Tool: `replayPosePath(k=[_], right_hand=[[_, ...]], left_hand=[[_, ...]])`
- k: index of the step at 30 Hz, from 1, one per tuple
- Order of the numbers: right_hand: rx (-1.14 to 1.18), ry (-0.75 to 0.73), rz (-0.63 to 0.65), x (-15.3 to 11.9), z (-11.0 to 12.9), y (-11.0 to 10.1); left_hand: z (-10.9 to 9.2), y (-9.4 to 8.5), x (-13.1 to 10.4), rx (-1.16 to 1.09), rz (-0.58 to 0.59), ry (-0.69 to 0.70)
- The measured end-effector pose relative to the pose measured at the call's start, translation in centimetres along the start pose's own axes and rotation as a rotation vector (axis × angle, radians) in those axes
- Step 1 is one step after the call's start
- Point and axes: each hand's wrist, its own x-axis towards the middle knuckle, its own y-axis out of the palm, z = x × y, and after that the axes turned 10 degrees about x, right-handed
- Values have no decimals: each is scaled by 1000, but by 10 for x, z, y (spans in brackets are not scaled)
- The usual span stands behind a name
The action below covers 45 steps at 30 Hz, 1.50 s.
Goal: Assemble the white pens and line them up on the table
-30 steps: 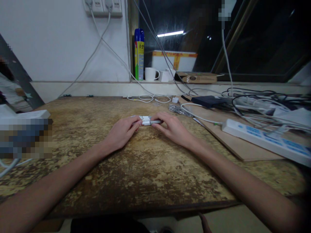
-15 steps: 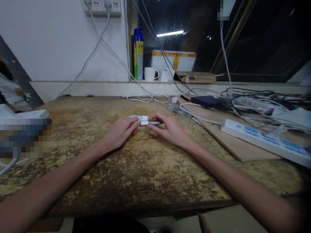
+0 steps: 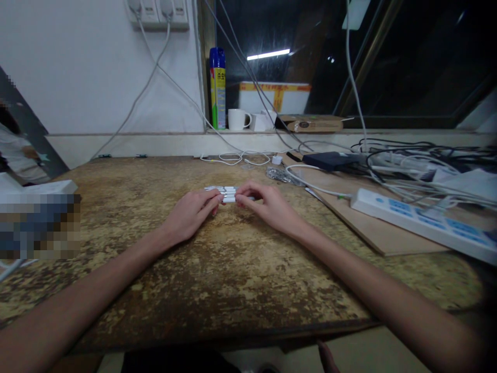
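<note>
Several slim white pens point(image 3: 229, 195) lie side by side on the worn wooden table point(image 3: 240, 269), running left to right. At their left end, my left hand point(image 3: 193, 211) is closed, thumb and fingers pinching the pens. My right hand point(image 3: 266, 203) grips the right end, its thumb pressed along the near side and its fingers curled over the top. The pens' middle shows between the two hands; parts of their ends are hidden behind my fingers.
To the right, a white power strip point(image 3: 423, 224) lies across a thin board point(image 3: 365, 235), near tangled cables point(image 3: 423, 160) and a dark box point(image 3: 330, 161). A clear plastic bag point(image 3: 283, 175) is beyond my right hand. A spray can point(image 3: 218, 90) and white mug point(image 3: 238, 119) stand on the sill.
My right thumb has moved in and closed against the near pen, covering more of its right end. My left hand keeps its hold. The camera view has shifted slightly.
</note>
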Motion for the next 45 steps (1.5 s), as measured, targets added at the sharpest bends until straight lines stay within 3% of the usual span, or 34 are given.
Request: replayPosePath(k=[4,10,16,22,30,36,42,45], right_hand=[[-32,-100,-14,0,1,-1],[26,21,2,0,1,-1],[-6,-72,-22,1,2,-3],[39,34,-2,0,1,-2],[60,-34,-59,1,1,-5],[245,106,-96,4,-1,-7],[259,196,-161,5,0,-9],[238,230,-206,6,-1,-11]], left_hand=[[0,0,0,-8,19,-5],[-1,0,-1,-9,9,-4],[-2,-1,-1,-18,-8,-7],[-4,-1,-1,-64,-34,41],[0,0,0,-84,-43,64],[0,-2,0,-87,-42,32],[5,-1,2,-52,-64,167],[7,-1,2,-35,-49,171]])
